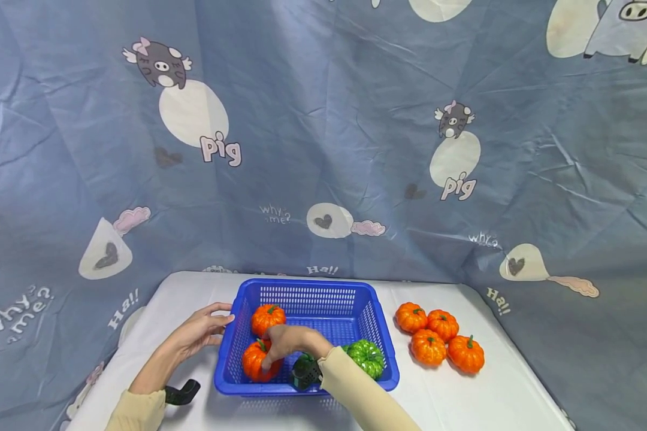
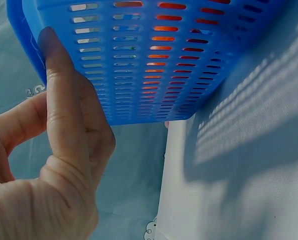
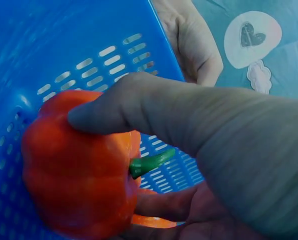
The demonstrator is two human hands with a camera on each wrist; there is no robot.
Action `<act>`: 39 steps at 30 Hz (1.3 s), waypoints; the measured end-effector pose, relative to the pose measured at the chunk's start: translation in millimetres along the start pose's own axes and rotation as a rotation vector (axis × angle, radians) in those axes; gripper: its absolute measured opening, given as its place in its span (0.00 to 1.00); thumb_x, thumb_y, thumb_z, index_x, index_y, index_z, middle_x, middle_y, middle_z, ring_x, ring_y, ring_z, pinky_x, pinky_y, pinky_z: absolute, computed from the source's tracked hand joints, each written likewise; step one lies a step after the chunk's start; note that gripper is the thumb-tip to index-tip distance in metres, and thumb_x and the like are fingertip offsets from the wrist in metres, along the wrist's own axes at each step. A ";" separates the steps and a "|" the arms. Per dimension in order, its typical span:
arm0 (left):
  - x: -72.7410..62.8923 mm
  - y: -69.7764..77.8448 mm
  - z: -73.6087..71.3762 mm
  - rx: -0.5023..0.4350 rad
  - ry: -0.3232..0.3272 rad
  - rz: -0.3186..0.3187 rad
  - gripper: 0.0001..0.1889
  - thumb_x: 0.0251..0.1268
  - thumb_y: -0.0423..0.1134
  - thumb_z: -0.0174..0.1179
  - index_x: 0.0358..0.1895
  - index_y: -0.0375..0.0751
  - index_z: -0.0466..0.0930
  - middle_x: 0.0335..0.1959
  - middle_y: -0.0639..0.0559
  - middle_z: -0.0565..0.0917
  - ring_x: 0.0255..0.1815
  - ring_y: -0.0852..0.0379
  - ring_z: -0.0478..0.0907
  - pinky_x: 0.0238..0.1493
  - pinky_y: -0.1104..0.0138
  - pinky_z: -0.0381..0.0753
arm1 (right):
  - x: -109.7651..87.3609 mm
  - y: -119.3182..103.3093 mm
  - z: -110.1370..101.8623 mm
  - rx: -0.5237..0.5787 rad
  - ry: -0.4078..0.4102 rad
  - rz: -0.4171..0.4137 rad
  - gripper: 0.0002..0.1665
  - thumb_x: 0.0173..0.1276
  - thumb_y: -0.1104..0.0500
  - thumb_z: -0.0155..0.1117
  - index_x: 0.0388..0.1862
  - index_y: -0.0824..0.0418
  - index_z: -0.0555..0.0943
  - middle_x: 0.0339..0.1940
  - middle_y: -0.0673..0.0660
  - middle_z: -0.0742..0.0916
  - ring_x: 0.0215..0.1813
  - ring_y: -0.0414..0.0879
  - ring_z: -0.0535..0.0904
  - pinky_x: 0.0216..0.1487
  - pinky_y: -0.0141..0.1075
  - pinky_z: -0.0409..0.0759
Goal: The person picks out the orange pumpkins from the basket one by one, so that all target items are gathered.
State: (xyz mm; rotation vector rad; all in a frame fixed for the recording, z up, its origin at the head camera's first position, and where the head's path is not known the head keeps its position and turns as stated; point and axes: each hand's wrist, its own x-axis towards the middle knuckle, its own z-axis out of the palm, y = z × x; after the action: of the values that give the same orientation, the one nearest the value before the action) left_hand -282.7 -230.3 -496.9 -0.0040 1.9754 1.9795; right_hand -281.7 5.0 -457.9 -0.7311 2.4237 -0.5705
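Observation:
A blue perforated basket [image 1: 315,286] stands on the white table. Inside it, my right hand [image 1: 291,341] grips the nearer orange pumpkin [image 1: 253,362] by its sides. The right wrist view shows the thumb across this pumpkin [image 3: 79,175] and fingers on its opposite side, near the green stem. Just behind sits another orange pumpkin [image 1: 268,317]. A shiny green pumpkin [image 1: 368,359] lies in the basket's right front corner, partly covered by my sleeve. My left hand [image 1: 202,329] touches the basket's left rim from outside, a fingertip against the wall [image 2: 134,65] in the left wrist view.
Several orange pumpkins [image 1: 428,347] sit together on the table [image 1: 410,395], right of the basket. A blue-grey printed cloth [image 1: 323,149] hangs behind the table and down its sides. Black wrist-worn devices show at the left wrist [image 1: 182,393] and right wrist [image 1: 305,372].

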 end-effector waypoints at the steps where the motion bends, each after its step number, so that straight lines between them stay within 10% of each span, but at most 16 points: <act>1: 0.0 0.1 0.0 -0.004 0.008 -0.004 0.28 0.69 0.42 0.57 0.67 0.34 0.59 0.44 0.46 0.82 0.41 0.52 0.81 0.45 0.56 0.85 | 0.0 0.0 0.2 0.005 0.001 0.009 0.21 0.52 0.57 0.76 0.43 0.63 0.79 0.31 0.49 0.79 0.33 0.41 0.73 0.39 0.29 0.76; 13: -1.6 2.1 -1.6 0.001 0.008 0.003 0.28 0.70 0.42 0.56 0.67 0.33 0.58 0.44 0.46 0.82 0.42 0.52 0.81 0.45 0.56 0.85 | -5.5 -3.6 -0.8 0.032 0.051 0.009 0.18 0.50 0.53 0.77 0.32 0.59 0.78 0.26 0.48 0.76 0.29 0.41 0.70 0.32 0.31 0.71; 21: -2.4 0.6 -2.2 -0.015 -0.019 0.027 0.28 0.69 0.41 0.56 0.66 0.32 0.59 0.41 0.48 0.82 0.40 0.54 0.81 0.43 0.58 0.86 | -23.9 -9.6 -8.6 -0.015 0.166 0.017 0.30 0.47 0.46 0.77 0.45 0.60 0.80 0.31 0.46 0.81 0.32 0.39 0.74 0.35 0.30 0.75; 39: 1.0 -0.6 -1.9 -0.011 -0.009 0.018 0.30 0.69 0.42 0.57 0.67 0.32 0.57 0.41 0.49 0.80 0.40 0.54 0.79 0.44 0.58 0.85 | -135.0 42.1 -54.7 0.236 0.442 -0.116 0.39 0.50 0.50 0.75 0.61 0.61 0.75 0.49 0.54 0.83 0.48 0.45 0.80 0.48 0.37 0.81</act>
State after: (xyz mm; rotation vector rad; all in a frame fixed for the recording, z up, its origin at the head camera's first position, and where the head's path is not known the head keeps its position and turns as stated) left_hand -284.0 -231.9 -497.8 0.0200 1.9651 1.9980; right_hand -234.9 131.3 -388.3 -0.7048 2.6510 -1.1468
